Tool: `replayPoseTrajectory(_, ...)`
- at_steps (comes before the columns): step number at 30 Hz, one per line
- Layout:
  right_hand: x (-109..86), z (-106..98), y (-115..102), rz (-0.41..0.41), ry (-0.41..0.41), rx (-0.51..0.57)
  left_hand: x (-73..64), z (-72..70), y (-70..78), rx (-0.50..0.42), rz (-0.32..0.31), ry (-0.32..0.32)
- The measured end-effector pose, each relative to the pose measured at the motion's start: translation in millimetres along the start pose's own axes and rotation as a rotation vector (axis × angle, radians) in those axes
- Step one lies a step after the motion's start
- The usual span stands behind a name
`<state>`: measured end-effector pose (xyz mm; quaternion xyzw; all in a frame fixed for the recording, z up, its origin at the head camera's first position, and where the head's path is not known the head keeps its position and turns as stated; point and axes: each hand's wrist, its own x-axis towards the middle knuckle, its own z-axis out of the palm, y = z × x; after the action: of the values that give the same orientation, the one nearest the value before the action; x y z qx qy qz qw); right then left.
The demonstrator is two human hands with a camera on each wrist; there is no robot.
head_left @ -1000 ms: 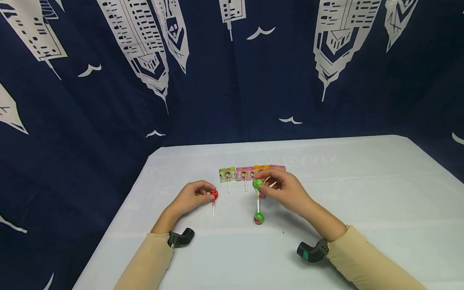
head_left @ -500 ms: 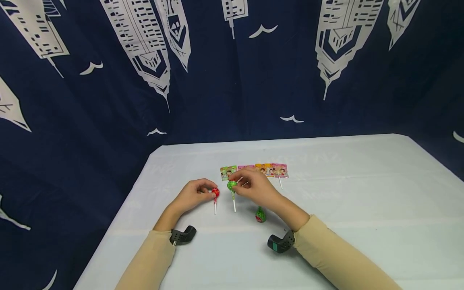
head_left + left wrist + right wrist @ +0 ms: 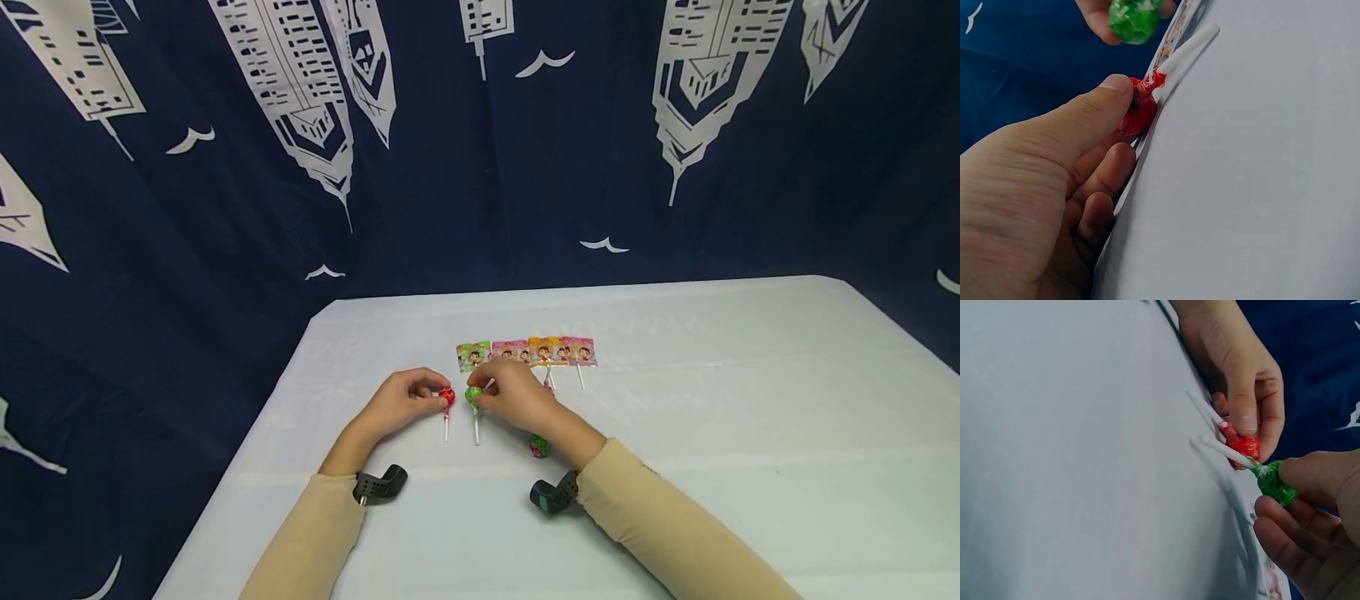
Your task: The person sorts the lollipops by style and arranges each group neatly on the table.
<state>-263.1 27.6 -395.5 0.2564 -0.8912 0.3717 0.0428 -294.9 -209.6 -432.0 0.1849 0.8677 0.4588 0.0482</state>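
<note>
My left hand [image 3: 401, 403] pinches the head of a red-wrapped lollipop [image 3: 1141, 109] between thumb and fingers. Its white stick points toward me, low over the white table. Just to the right, my right hand [image 3: 513, 394] pinches a green-wrapped lollipop [image 3: 1275, 483] by its head, stick also toward me. In the head view the two lollipops are side by side with a small gap. A second green lollipop [image 3: 538, 446] with a red patch lies by my right wrist, partly hidden by the forearm.
Behind the hands, a row of flat-wrapped lollipops runs across the table [image 3: 712, 375]: green [image 3: 471, 356], pink [image 3: 512, 347], orange [image 3: 543, 350] and pink [image 3: 580, 351]. Another stick and pink wrapper [image 3: 549, 381] show behind my right hand. A dark blue printed curtain [image 3: 480, 183] hangs beyond the far edge.
My right hand has carried the green lollipop leftward, from above the other green one to beside the red lollipop. My left hand has kept its place and grip.
</note>
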Motion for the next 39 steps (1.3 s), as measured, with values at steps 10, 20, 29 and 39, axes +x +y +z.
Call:
replayPoseTrajectory(10, 8.3, 9, -1, 0.023, -0.067, -0.070, -0.6, 1.2, 0.6, -0.004, -0.001, 0.010)
replayPoseTrajectory(20, 14.0, 17, -1, 0.007, -0.029, -0.114, 0.8, -0.7, -0.7, 0.013, 0.008, -0.002)
replayPoseTrajectory(29, 14.3, 20, -2, 0.014, -0.003, -0.140, -0.8, -0.2, 1.3, 0.015, 0.007, 0.003)
replayPoseTrajectory(39, 12.6, 20, 1, 0.001, 0.002, -0.130, -0.5, -0.7, -0.8, -0.001, -0.001, -0.005)
